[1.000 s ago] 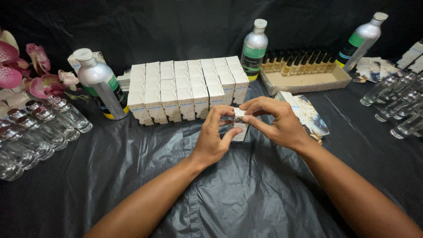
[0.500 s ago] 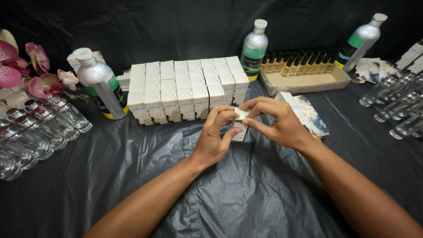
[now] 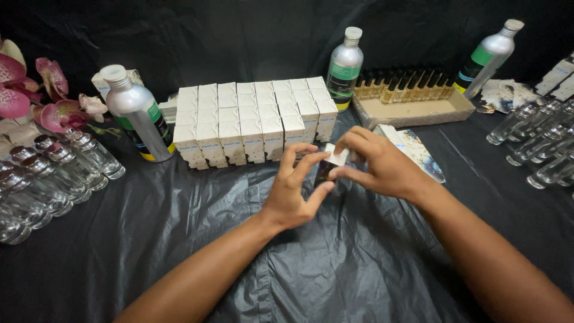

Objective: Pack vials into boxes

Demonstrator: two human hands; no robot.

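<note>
Crinkled black plastic sheeting (image 3: 335, 263) covers my table and rises as a dark backdrop. Above its middle, my left hand (image 3: 294, 190) and right hand (image 3: 378, 166) both close around one small white carton (image 3: 332, 161), its top flap pinched in my right fingertips (image 3: 342, 173), a dark bottle showing inside. Just behind stands a block of matte white boxes (image 3: 254, 122) in tidy rows. Brushed-metal bottles (image 3: 139, 113) flank it, clear glass vials (image 3: 54, 176) lie left, and a shallow cardboard tray (image 3: 412, 110) holds amber vials.
</note>
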